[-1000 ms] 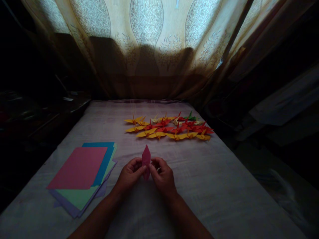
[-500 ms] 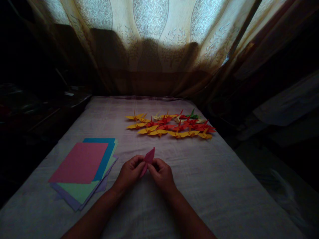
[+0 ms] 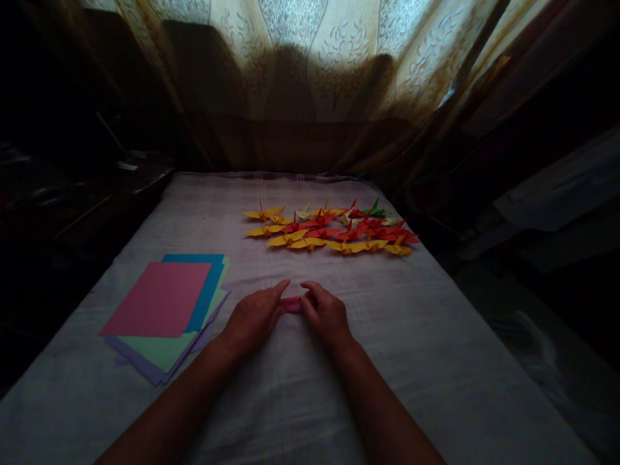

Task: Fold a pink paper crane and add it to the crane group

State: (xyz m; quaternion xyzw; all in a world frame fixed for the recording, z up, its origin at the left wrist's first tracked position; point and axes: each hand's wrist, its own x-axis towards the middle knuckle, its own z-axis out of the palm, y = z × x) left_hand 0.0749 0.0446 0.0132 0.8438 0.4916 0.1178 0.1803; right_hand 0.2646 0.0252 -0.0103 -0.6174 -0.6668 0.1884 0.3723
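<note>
Between my two hands is a folded piece of pink paper, lying sideways and low over the cloth. My left hand is closed on its left end, with the thumb and fingers partly hidden behind the back of the hand. On the other end, my right hand pinches the paper between thumb and curled fingers. Only the middle stretch of the pink paper shows; both ends are covered by the fingers.
Left of my hands lies a stack of square paper sheets, pink on top, with blue, green and purple below. Rows of folded paper cranes in yellow, red, white and green stand farther back on the cloth-covered table. A curtain hangs behind.
The pink paper has turned from upright and slanted to lying sideways. My hands have moved slightly apart, toward its two ends. The view has tilted down a little.
</note>
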